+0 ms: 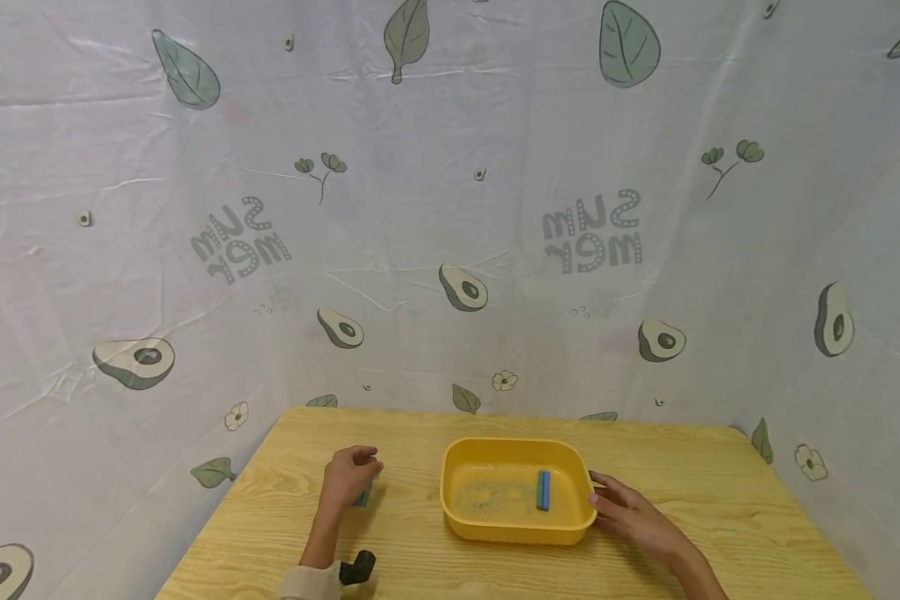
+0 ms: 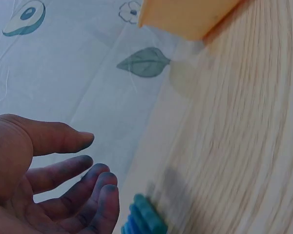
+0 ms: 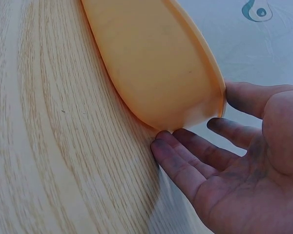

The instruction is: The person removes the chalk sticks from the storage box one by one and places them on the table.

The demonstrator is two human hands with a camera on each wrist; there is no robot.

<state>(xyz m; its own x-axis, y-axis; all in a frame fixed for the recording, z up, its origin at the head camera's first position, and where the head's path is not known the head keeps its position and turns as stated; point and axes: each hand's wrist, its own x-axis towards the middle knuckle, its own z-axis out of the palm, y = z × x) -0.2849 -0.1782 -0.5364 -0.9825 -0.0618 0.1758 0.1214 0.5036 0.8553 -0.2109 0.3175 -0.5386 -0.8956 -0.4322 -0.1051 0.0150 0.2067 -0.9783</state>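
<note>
A yellow plastic tub stands on the wooden table with a green stick and a blue stick side by side on its smudged floor. At the tub's right end, my right hand touches the outer wall with its fingertips, the thumb near the rim; the fingers look fairly straight in the right wrist view. To the tub's left, my left hand hovers with loosely bent fingers and nothing between them. Several green and blue sticks lie together on the table just beyond its fingertips, partly hidden in the head view.
The wooden table meets a patterned cloth backdrop at the back and sides. A black fitting sticks out beside the left sleeve.
</note>
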